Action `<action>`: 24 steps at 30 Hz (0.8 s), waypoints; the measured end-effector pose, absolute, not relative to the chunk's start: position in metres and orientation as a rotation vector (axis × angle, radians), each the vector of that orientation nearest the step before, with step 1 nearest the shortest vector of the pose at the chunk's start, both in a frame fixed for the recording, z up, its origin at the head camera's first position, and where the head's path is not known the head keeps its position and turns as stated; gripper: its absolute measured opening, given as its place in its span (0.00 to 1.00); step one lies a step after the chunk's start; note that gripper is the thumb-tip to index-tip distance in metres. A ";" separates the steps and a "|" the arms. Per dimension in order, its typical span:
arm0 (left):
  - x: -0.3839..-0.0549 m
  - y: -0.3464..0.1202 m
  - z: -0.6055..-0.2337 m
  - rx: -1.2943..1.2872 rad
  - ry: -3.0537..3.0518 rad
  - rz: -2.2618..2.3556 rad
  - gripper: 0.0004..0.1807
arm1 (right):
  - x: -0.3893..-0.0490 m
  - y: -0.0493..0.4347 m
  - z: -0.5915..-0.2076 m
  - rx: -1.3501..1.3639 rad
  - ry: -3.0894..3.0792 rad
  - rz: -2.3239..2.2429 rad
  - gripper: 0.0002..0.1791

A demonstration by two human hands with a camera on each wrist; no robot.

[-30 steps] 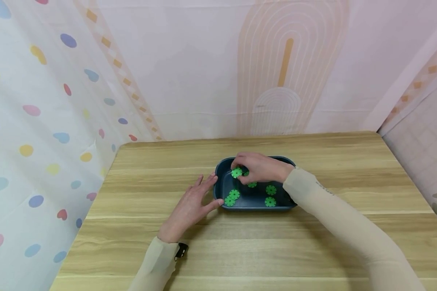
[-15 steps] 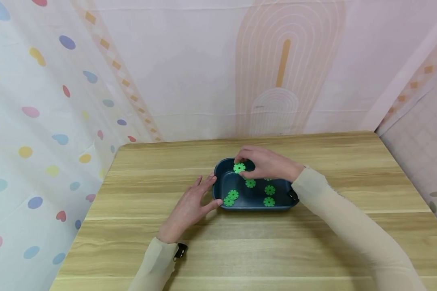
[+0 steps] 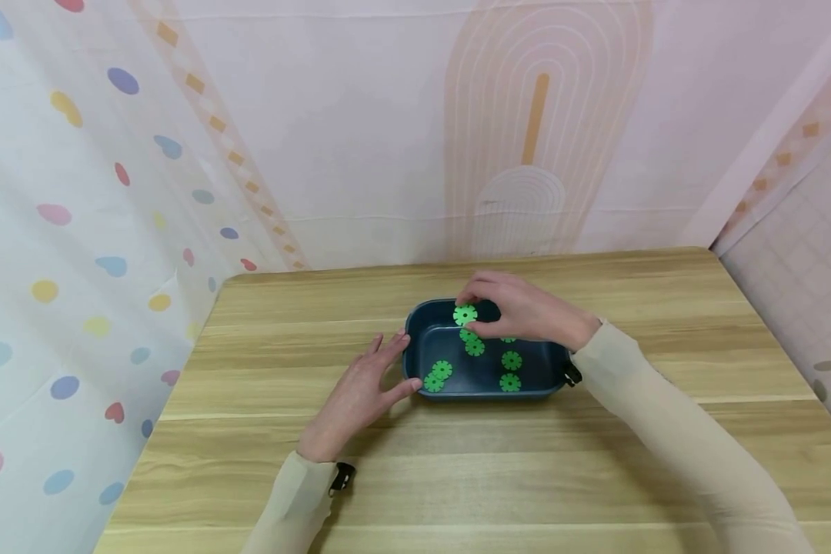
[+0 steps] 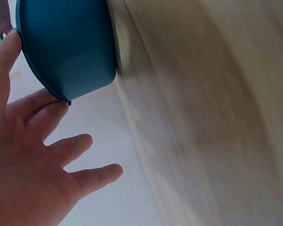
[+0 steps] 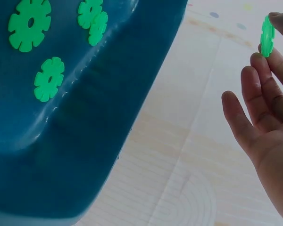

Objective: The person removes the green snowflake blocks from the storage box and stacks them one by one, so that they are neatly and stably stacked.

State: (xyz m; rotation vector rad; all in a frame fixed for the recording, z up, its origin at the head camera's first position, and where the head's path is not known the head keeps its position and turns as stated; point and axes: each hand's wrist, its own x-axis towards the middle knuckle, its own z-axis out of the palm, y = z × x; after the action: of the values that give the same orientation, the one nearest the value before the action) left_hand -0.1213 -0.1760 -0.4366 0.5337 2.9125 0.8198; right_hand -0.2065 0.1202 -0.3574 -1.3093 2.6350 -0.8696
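Note:
A green notched snowflake disc point(image 3: 465, 315) is pinched between the thumb and index finger of my right hand point(image 3: 526, 306), held above the dark blue tray point(image 3: 478, 395). The right wrist view shows this disc point(image 5: 267, 37) nearly edge-on, with the other fingers loosely bent below it. My left hand point(image 3: 356, 404) rests against the tray's left end, thumb and fingers spread. In the left wrist view its fairly straight fingers touch the tray's rim, and two fingers stand free of it. Several more discs point(image 3: 512, 360) lie flat on the tray's floor, some overlapping at the left front corner.
The tray stands on a wood-grain table point(image 3: 415, 477). A pale patterned curtain point(image 3: 360, 154) hangs behind the table, with a dotted one point(image 3: 76, 323) at the left. Black camera straps point(image 3: 342, 477) sit at both wrists.
My right hand has lifted the disc slightly and moved it right and away from me, uncovering more discs below. My left hand has kept its place on the tray.

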 end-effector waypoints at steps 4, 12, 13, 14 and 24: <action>-0.120 -0.176 -0.436 0.537 2.914 0.822 0.42 | -0.202 0.126 -0.357 -1.300 2.648 -0.895 0.18; -0.118 -0.176 -0.432 0.538 2.913 0.782 0.42 | -0.194 0.139 -0.358 -1.302 2.698 -0.931 0.18; -0.118 -0.176 -0.432 0.544 2.914 0.770 0.42 | -0.192 0.141 -0.358 -1.302 2.708 -0.931 0.18; -0.118 -0.176 -0.431 0.551 2.917 0.752 0.43 | -0.191 0.143 -0.358 -1.304 2.717 -0.932 0.18; -0.120 -0.180 -0.428 0.678 3.011 0.647 0.31 | -0.181 0.157 -0.367 -1.282 2.751 -0.972 0.17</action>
State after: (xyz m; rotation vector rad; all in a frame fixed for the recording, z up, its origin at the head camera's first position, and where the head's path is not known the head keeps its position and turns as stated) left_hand -0.1196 -0.1801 -0.4281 0.6776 3.0106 0.6470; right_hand -0.1812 0.1566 -0.3665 -1.2818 2.7509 -0.9717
